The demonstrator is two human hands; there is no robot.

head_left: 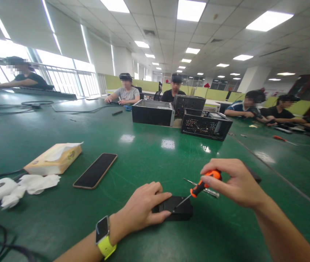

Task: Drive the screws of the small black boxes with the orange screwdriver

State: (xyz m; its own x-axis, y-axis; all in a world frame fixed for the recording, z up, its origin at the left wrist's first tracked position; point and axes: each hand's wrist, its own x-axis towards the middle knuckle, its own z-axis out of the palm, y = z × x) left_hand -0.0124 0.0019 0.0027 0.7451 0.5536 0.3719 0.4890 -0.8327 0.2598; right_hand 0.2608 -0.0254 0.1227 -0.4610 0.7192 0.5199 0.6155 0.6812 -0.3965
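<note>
left hand (144, 205): clamped on black box (184, 210), just to its right | right hand (234, 182): clamped on screwdriver (197, 189), box lower left

Place: open-plan office serving as workshop
Ceiling: flat white rectangular light panels (191, 10)
Background: low yellow-green cubicle partitions (148, 85)
Worktable: glossy green tabletop (144, 156) bearing black metal computer cases (152, 115)

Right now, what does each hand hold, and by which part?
Right hand: the screwdriver, by its handle. Left hand: the black box, by its left end.

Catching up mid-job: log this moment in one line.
left hand: holding black box | right hand: gripping orange-black screwdriver | tip: at box top
</note>
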